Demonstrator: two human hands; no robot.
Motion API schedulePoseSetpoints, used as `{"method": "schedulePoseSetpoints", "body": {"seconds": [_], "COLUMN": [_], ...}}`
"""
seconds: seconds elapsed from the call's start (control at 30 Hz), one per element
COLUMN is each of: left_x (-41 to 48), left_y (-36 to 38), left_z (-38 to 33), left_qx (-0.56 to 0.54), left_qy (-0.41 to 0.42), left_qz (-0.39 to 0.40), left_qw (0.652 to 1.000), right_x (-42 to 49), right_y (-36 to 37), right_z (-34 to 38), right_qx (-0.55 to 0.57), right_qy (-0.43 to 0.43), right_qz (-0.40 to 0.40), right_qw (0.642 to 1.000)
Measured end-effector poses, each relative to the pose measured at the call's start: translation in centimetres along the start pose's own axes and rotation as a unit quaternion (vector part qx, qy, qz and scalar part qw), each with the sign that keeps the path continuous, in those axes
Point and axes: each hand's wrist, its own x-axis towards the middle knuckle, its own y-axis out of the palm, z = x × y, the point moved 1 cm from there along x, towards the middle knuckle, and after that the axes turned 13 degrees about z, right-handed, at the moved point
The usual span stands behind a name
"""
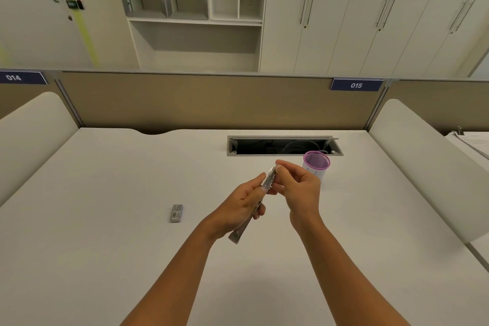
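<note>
A long, thin silver metal tool [239, 233], perhaps a stapler or cutter, is held above the white desk [105, 246]. My left hand [242, 205] grips its middle, fingers curled around it. My right hand [297, 188] pinches the tool's far tip with thumb and forefinger. The tool slants from lower left to upper right. Its middle is hidden by my fingers.
A small grey box [176, 213] lies on the desk left of my hands. A purple mesh cup [316, 164] stands just behind my right hand. An open cable hatch [284, 145] is beyond it. Beige partitions and white side panels ring the desk.
</note>
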Motion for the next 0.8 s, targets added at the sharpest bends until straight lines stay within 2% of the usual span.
{"method": "schedulePoseSetpoints", "body": {"seconds": [0.2,0.37,0.47,0.57,0.8], "left_x": [-0.4,-0.4,-0.2,0.4,0.9], "left_y": [-0.1,-0.3,-0.2,0.0,0.1], "left_z": [-0.3,-0.1,-0.2,-0.2,-0.5], "left_qx": [-0.032,-0.153,-0.198,-0.188,-0.159], "left_qy": [0.012,-0.007,-0.012,-0.05,-0.063], "left_qz": [0.013,-0.004,-0.045,-0.084,-0.125], "left_qw": [0.999,0.988,0.979,0.977,0.977], "right_x": [0.0,-0.3,-0.5,-0.8,-1.0], "right_y": [0.8,1.3,1.5,1.6,1.6], "right_z": [0.4,0.9,0.9,0.9,1.2], "right_qx": [-0.023,-0.039,-0.039,-0.035,-0.03], "right_qy": [-0.028,-0.052,-0.059,-0.06,-0.054], "right_qz": [-0.001,0.015,0.036,0.052,0.074], "right_qw": [0.999,0.998,0.997,0.996,0.995]}}
